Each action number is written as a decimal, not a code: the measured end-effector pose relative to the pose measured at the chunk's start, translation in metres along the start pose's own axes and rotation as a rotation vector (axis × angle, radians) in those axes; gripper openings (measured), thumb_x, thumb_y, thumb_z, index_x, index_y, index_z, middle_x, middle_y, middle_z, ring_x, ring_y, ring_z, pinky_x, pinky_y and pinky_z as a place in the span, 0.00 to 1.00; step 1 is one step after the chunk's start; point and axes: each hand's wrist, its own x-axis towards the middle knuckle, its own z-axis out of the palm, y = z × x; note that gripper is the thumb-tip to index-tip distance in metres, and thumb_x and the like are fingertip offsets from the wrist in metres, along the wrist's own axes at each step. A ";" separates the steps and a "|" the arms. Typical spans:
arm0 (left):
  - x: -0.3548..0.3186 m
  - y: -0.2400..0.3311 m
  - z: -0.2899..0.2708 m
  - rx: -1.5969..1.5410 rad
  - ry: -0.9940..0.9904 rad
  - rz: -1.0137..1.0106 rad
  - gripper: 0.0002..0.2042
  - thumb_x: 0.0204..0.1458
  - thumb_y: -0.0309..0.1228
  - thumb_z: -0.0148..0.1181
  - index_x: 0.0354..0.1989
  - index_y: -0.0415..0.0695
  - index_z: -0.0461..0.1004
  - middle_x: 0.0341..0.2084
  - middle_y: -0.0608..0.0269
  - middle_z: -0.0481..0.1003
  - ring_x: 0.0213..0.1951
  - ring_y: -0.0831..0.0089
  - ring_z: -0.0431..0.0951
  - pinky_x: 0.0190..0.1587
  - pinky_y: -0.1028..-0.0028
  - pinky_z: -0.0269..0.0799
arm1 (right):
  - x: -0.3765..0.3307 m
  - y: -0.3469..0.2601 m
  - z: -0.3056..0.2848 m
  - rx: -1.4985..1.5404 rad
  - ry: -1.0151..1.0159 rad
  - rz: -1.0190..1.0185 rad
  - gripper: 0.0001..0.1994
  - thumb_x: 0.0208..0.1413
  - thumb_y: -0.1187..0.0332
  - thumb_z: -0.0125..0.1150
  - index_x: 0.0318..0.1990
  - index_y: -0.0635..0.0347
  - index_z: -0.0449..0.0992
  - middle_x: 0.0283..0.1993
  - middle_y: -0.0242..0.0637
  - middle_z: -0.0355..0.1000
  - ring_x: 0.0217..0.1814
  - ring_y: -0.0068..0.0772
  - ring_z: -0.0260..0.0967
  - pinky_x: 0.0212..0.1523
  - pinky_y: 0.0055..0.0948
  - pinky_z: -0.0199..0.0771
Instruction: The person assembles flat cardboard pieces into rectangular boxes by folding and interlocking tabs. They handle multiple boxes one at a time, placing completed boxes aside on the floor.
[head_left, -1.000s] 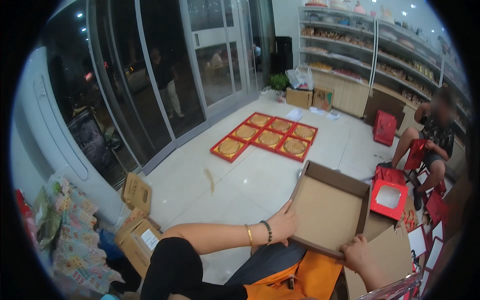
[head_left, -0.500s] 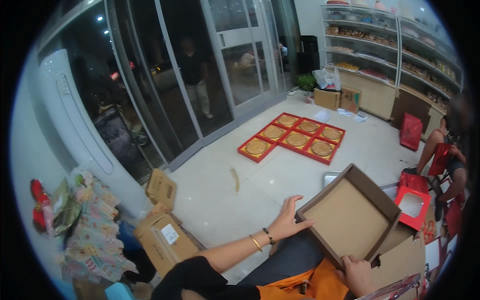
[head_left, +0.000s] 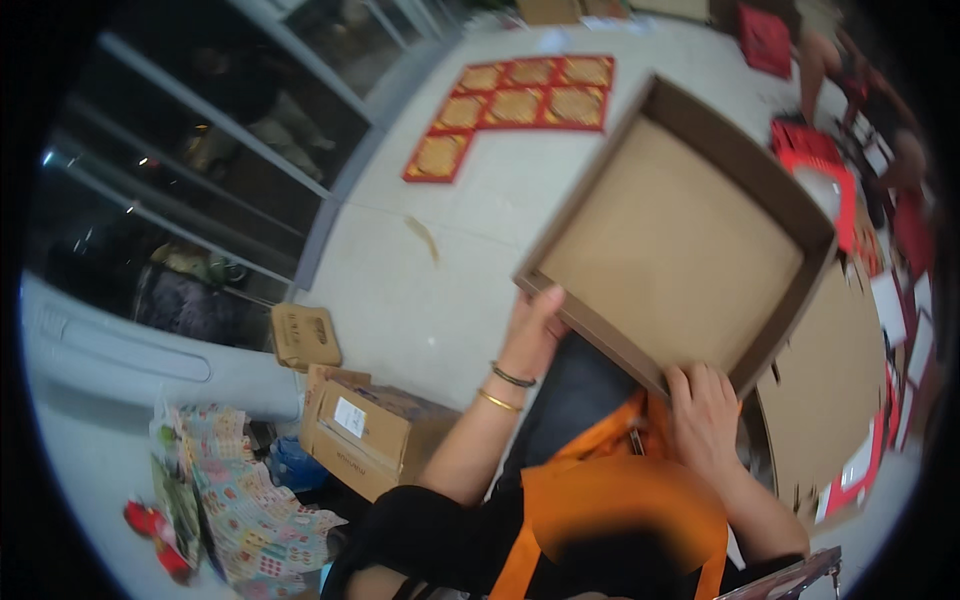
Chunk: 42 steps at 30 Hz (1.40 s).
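Note:
I hold a shallow brown cardboard tray (head_left: 680, 250), open side toward me and empty, tilted up above my lap. My left hand (head_left: 533, 325), with two bracelets on the wrist, grips its lower left corner. My right hand (head_left: 703, 415) grips its near bottom edge. An orange apron (head_left: 610, 500) covers my lap below the tray.
Red trays of round golden cakes (head_left: 520, 105) lie on the pale floor ahead. Brown cartons (head_left: 365, 425) and a patterned bag (head_left: 235, 490) sit at my left. Flat cardboard (head_left: 820, 400) and red boxes (head_left: 815, 165) lie at right, near a seated person (head_left: 850, 70). Glass doors (head_left: 230, 130) run along the left.
The tray has come closer and higher, now filling the view's upper right. My head has tipped downward, so the shelves are out of view. Both hands kept their hold.

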 end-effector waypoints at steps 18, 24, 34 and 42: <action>-0.014 -0.024 -0.008 -0.017 -0.105 0.224 0.36 0.62 0.59 0.58 0.66 0.40 0.68 0.60 0.59 0.75 0.60 0.65 0.76 0.63 0.62 0.74 | 0.036 -0.043 0.010 0.194 0.134 -0.006 0.27 0.53 0.70 0.58 0.64 0.59 0.71 0.56 0.40 0.70 0.53 0.41 0.68 0.51 0.34 0.72; -0.026 -0.003 0.022 0.061 -0.066 0.182 0.41 0.48 0.53 0.78 0.62 0.45 0.59 0.53 0.64 0.69 0.55 0.73 0.71 0.59 0.69 0.71 | 0.088 -0.064 0.016 0.404 0.229 0.016 0.23 0.55 0.69 0.57 0.60 0.62 0.76 0.54 0.35 0.71 0.53 0.36 0.68 0.50 0.34 0.70; -0.017 0.008 0.047 0.106 -0.070 0.294 0.27 0.59 0.44 0.72 0.56 0.46 0.62 0.49 0.66 0.69 0.55 0.75 0.70 0.58 0.69 0.72 | 0.106 -0.064 0.015 0.467 0.200 -0.018 0.23 0.49 0.71 0.63 0.56 0.62 0.77 0.49 0.37 0.71 0.50 0.40 0.71 0.49 0.39 0.77; 0.007 0.034 -0.007 0.069 0.299 0.273 0.29 0.69 0.53 0.53 0.67 0.45 0.68 0.62 0.62 0.73 0.62 0.68 0.74 0.61 0.65 0.75 | 0.010 0.000 -0.006 0.084 -0.029 0.016 0.19 0.52 0.71 0.62 0.52 0.62 0.76 0.45 0.39 0.72 0.54 0.41 0.71 0.73 0.44 0.62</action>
